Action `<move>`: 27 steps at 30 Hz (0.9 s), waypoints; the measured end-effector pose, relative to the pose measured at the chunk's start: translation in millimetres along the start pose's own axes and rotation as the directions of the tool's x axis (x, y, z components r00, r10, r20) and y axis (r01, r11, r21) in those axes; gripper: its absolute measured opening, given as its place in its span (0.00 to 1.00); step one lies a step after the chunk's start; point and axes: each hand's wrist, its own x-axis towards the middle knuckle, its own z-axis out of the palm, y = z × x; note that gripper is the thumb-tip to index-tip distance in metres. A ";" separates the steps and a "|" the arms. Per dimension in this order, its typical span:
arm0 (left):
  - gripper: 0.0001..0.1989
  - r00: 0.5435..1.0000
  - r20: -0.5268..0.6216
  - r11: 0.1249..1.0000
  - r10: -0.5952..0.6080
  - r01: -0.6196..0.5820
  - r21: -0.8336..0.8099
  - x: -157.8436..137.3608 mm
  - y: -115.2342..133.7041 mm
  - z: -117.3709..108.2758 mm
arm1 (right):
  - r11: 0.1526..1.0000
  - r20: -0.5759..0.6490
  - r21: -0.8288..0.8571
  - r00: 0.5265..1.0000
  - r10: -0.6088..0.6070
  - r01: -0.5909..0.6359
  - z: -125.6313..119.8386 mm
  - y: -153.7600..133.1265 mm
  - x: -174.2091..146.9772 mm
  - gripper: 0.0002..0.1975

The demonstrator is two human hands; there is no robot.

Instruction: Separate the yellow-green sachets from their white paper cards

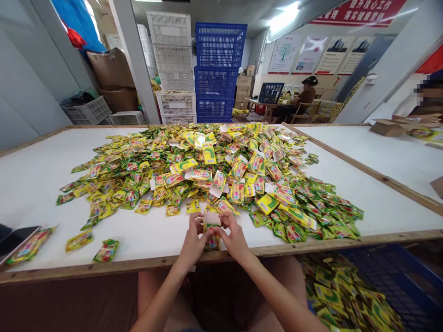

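Observation:
At the front edge of the white table, my left hand and my right hand grip a small printed carton from both sides. Its pale top flap stands up, and both thumbs press on the front face. Whether anything is inside the carton cannot be seen. Just beyond my hands lies a large heap of yellow and green sachets. Several flat or open yellow cartons rest on top of it. Green sachets make up its right side.
Loose sachets and a phone lie at the table's left front. A wooden strip divides the table on the right. Below the edge, a blue crate holds more packets. Stacked crates stand behind; a person sits farther back.

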 end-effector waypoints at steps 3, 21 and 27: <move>0.10 0.999 0.033 0.987 0.006 -0.011 0.158 -2.2 1.3 -7.4 | 0.999 0.036 -0.009 0.999 -0.037 0.037 -0.4 -0.8 4.0 0.07; 0.08 0.995 -0.049 0.991 0.088 -0.082 0.106 1.0 13.5 -7.5 | 0.994 0.056 -0.034 0.993 -0.106 0.108 -7.0 -13.4 12.1 0.07; 0.07 0.990 -0.106 0.991 0.089 -0.076 0.114 3.9 7.6 -3.1 | 0.997 0.040 -0.071 0.999 -0.026 0.029 -7.7 -13.3 16.6 0.06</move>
